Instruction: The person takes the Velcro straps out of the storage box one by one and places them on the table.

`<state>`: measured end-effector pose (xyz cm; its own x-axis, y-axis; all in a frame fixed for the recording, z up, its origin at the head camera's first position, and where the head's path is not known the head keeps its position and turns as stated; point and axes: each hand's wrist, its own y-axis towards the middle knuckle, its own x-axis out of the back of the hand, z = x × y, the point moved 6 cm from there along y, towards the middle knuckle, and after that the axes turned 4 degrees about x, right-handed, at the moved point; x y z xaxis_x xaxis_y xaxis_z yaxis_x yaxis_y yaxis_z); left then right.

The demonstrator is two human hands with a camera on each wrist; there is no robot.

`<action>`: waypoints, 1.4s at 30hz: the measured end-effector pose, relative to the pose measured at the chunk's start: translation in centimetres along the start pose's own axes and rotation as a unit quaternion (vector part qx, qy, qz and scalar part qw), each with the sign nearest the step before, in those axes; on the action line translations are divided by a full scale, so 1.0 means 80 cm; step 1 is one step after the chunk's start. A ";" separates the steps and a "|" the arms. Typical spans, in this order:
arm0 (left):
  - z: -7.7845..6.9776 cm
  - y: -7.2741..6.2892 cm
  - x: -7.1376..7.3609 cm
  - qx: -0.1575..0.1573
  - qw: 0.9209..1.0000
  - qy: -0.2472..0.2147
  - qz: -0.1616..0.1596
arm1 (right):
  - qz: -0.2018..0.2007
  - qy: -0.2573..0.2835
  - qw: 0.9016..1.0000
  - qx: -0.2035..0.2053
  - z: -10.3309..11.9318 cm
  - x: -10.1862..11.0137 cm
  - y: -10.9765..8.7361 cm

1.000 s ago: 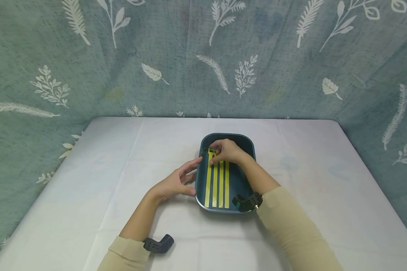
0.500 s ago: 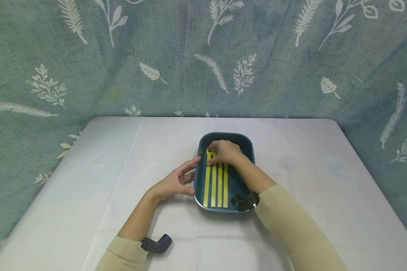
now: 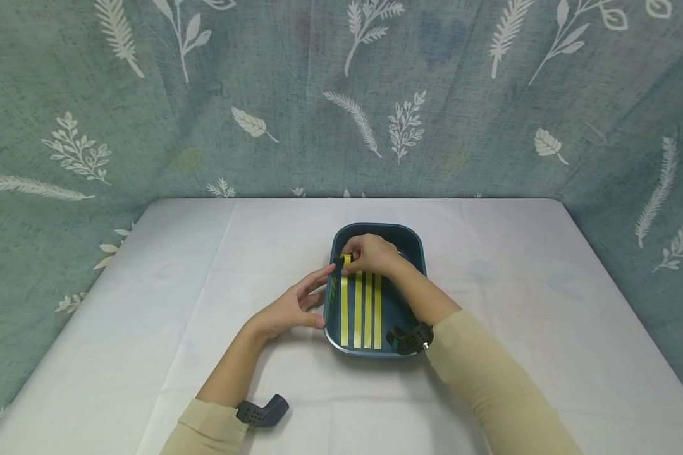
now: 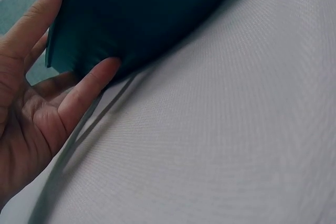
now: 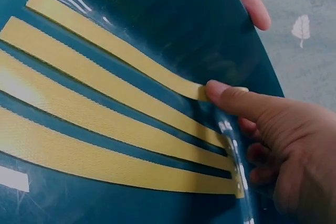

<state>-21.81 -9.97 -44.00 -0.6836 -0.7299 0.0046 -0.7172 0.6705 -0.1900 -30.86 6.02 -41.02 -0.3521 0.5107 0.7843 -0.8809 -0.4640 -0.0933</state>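
- White cloth covers the tabletop (image 3: 119,316), with a blue-green, leaf-patterned curtain (image 3: 296,95) behind it.
- At left, a tan left sleeve (image 3: 207,426) and a dark left wrist device (image 3: 262,412) lead up to the left hand (image 3: 292,309), its thumb and fingers spread wide and touching a tray's left wall.
- Just beside that hand, near the middle of the tabletop, sits the dark teal tray (image 3: 391,309), oblong with rounded corners.
- Inside, the leftmost strip (image 3: 344,313) runs lengthwise, yellow and narrow; it bends towards its far end.
- Next come three other strips (image 3: 368,309), also yellow, lying side by side with slim gaps between them.
- Over their far ends is the right hand (image 3: 374,251), which pinches the leftmost strip between thumb and fingers; the fingers underneath are partly hidden.
- At right, a dark right wrist device (image 3: 414,339) and a tan right sleeve (image 3: 495,385) complete that arm.
- The step in hand appears to be handling the leftmost strip by its far end while the left hand steadies the tray. The next move likely calls for a firm pinch, without disturbing the neighbouring strips.
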 end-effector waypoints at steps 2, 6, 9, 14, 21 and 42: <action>0.000 -0.001 0.000 0.002 1.000 0.000 -0.002 | -0.002 0.024 1.000 0.002 -0.001 0.000 0.001; 0.000 -0.002 0.001 0.004 1.000 0.003 -0.007 | -0.013 0.071 0.997 0.012 0.000 0.001 0.001; 0.001 -0.003 0.001 0.004 1.000 0.005 -0.008 | -0.031 0.097 0.994 0.024 0.002 0.005 -0.001; 0.000 -0.002 0.001 0.002 1.000 0.012 -0.009 | -0.065 0.184 0.981 0.026 0.003 0.012 -0.004; 0.000 -0.001 0.002 0.004 1.000 0.020 -0.014 | -0.105 0.329 0.938 0.022 0.005 0.023 -0.005; 0.002 0.000 0.003 0.004 1.000 0.020 -0.010 | -0.104 0.474 0.871 0.075 0.011 0.034 -0.008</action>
<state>-21.93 -10.20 -44.15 -0.6734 -0.7377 0.0482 -0.7304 0.6538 -0.1975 -30.94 7.08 -38.31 -0.3558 0.9302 -0.0901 -0.9304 -0.3435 0.1281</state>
